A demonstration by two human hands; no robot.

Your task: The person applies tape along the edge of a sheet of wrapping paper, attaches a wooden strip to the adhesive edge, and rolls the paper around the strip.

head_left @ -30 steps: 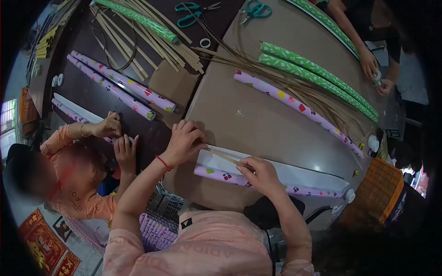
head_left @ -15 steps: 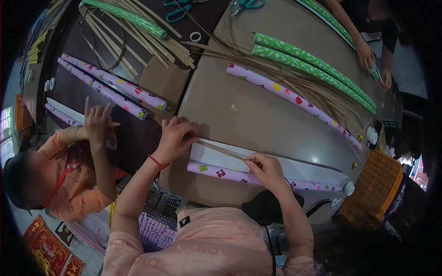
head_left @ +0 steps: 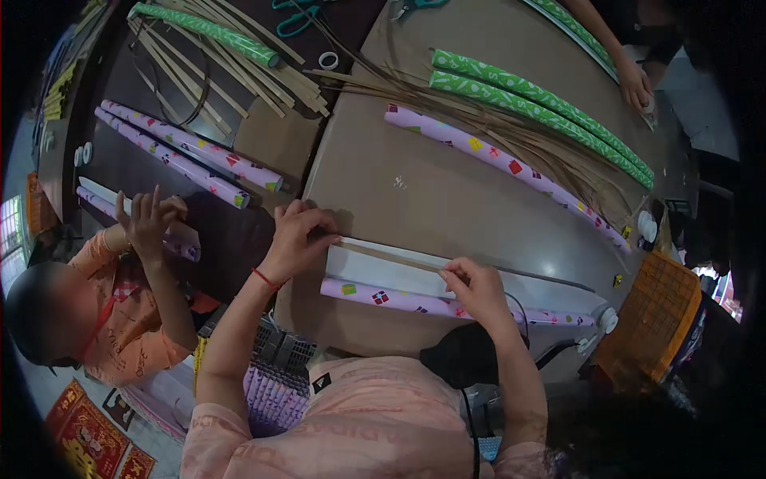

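Note:
A purple gift-print wrapping paper roll [head_left: 399,299] lies partly unrolled in front of me, its white inner side [head_left: 375,274] facing up. Along the far edge of that white sheet runs a thin brown strip [head_left: 391,257]. My left hand [head_left: 297,239] pinches the strip's left end at the sheet's corner. Farther right, my right hand [head_left: 476,289] has thumb and fingertips closed on the strip. Beyond my right hand a darker length of strip goes on toward the roll's right end, where a white tape roll [head_left: 608,320] sits.
Another purple roll [head_left: 495,160], loose brown strips [head_left: 527,144] and green rolls [head_left: 542,116] lie farther back. At left, a co-worker in orange [head_left: 140,319] handles purple paper. Another person's hand [head_left: 634,84] is at upper right. Scissors [head_left: 299,20] lie at the back; an orange woven stool [head_left: 648,315] stands right.
My right hand has slid right along the strip, which now lies nearer the sheet's far edge. My left hand stays at the corner. The co-worker's hands at left have lowered onto the paper.

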